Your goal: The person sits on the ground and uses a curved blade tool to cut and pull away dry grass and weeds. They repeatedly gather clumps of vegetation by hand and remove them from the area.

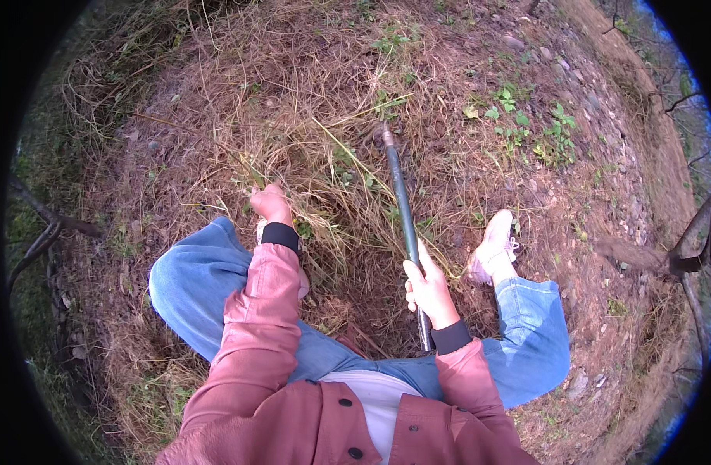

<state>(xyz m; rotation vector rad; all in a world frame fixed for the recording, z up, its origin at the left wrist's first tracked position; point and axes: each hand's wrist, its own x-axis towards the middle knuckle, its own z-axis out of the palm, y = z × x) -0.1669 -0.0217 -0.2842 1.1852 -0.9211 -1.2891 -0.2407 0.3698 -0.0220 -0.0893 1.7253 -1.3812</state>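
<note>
My right hand [431, 291] is closed round a long dark green handle [403, 200], near its lower end. The handle points away from me, and its far end is brownish and runs into the dry grass, where I cannot make out any tool head. Off to the left, my left hand [272, 204] is closed in front of my left knee on a few grass stalks [256, 178]. Part of its grip is hidden. Between the hands lies a tangled clump of yellowing grass [324, 225], with one long pale green stalk [346, 149] crossing toward the handle.
My bent legs in blue jeans [193, 271] spread to both sides, with a light pink shoe [493, 244] at the right. Low leafy plants [553, 136] grow beyond it. Stones [561, 62] lie upper right. Bare branches [685, 260] stand at the right rim and others [51, 221] at the left.
</note>
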